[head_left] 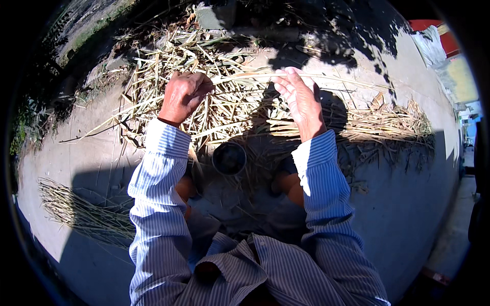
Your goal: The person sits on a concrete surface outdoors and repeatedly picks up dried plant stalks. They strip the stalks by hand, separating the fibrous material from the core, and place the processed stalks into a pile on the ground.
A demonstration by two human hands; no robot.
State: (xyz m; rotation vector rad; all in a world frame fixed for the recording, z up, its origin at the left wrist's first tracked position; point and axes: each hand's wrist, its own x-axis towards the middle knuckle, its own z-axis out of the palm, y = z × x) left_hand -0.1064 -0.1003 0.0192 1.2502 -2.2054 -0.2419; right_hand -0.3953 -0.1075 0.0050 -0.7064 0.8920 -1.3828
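Observation:
My left hand [185, 98] is closed in a fist around a long, pale dry stalk [245, 76]. The stalk stretches across to my right hand [304, 104], held palm inward with its fingers loosely bent around it, and its thin end runs on to the right. Beneath both hands lies a loose heap of dry straw-coloured stalks and leaves [229, 104]. A dark round container [228, 158] stands on the ground between my feet, its contents in shadow and hard to make out.
A bundle of dry stalks [388, 125] lies at the right, and another bundle [84, 211] at the lower left. The ground is pale concrete [403, 188]. A grey block [217, 16] sits at the far edge, near dark vegetation. Red and white items [434, 43] stand far right.

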